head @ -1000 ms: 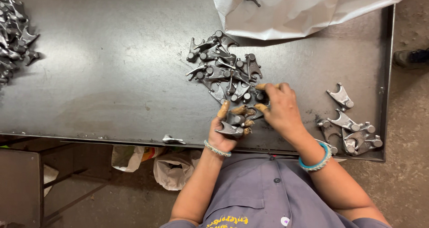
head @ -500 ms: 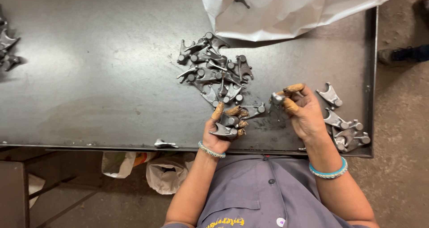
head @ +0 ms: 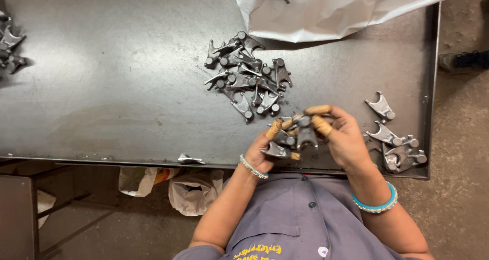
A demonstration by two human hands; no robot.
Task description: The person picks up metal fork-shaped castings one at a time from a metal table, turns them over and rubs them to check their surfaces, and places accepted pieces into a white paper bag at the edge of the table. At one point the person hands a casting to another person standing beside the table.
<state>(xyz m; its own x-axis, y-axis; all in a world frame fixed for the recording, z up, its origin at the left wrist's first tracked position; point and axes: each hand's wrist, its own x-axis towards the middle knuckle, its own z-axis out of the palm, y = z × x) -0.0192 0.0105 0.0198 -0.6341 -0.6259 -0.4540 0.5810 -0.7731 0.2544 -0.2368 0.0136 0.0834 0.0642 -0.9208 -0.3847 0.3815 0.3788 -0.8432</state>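
Both my hands are at the near edge of the dark metal table (head: 127, 86). My left hand (head: 265, 150) holds several small grey forked metal castings (head: 279, 149) bunched against the palm. My right hand (head: 344, 137) pinches one more such casting (head: 305, 132) between taped fingertips, right beside the left hand's bunch. Tan finger tape covers several fingertips of both hands. Just beyond my hands lies a loose heap of the same castings (head: 247, 74).
A smaller group of castings (head: 395, 140) lies at the table's right edge, and a few more (head: 10, 46) at the far left. A white plastic bag (head: 336, 7) rests at the back. Bags (head: 193, 191) hang below the table.
My right hand went out to the right with a casting, then came back left beside my left hand. The camera view shifted slightly.
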